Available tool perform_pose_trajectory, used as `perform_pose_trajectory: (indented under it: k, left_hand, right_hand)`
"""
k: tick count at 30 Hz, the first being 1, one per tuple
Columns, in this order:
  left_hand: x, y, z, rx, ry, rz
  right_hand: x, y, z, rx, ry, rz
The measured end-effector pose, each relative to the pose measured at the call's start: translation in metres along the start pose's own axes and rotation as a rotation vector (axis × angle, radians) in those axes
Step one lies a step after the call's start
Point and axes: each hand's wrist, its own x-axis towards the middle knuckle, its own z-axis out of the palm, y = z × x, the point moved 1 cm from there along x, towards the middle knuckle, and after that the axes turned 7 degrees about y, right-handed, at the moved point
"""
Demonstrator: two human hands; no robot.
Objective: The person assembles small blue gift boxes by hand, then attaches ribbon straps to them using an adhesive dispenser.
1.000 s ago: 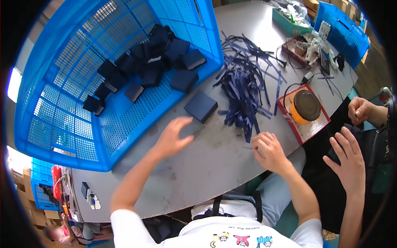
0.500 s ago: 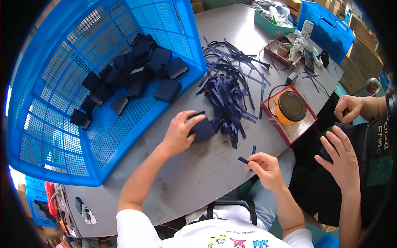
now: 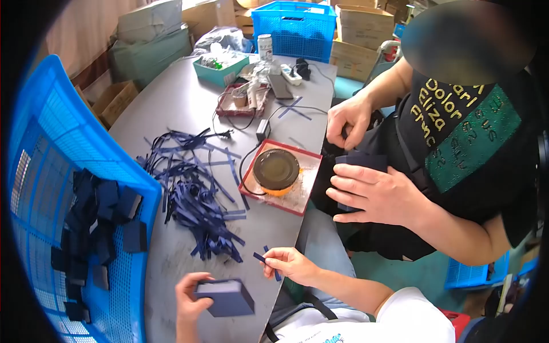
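My left hand (image 3: 193, 297) grips the left end of a small dark blue box (image 3: 231, 300), held up near the table's front edge. Between the pinched thumb and fingers of my right hand (image 3: 291, 266) are short navy ribbon strips (image 3: 260, 258), one crossing another. A gap separates the strips from the box. Just beyond both hands lies a tangled heap of navy ribbons (image 3: 203, 214). To the left, a large blue plastic crate (image 3: 134, 286) lies tipped on its side with several dark blue boxes (image 3: 103, 246) in it.
A red-rimmed tray (image 3: 309, 191) carries a round orange pot (image 3: 276, 171) with a dark top and a cord. At the right, a person's hands (image 3: 383, 191) hold another dark blue box. Farther back are a teal box (image 3: 229, 73), a can (image 3: 265, 47) and a blue crate (image 3: 294, 28).
The view has swung right, showing more of the neighbouring person. My left hand has lifted the box off the table and tilted it. My right hand still pinches the ribbon strips.
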Motion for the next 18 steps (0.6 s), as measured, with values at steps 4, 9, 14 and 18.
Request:
perform_pose_trajectory:
  k: [4,9,14,18]
  left_hand:
    - [0.024,-0.026,0.055,-0.149,-0.481,-0.227]
    - [0.031,-0.064,0.104,-0.271,-0.946,-0.412]
    - [0.038,-0.077,0.094,-0.216,-1.015,-0.433]
    - [0.033,-0.077,0.092,-0.261,-1.041,-0.436]
  right_hand:
    - [0.003,0.002,-0.009,-0.029,0.227,-0.102]
    - [0.019,0.009,-0.022,-0.169,0.357,-0.17]
    - [0.018,0.009,-0.02,-0.176,0.407,-0.174]
    - [0.019,0.011,-0.017,-0.191,0.442,-0.201]
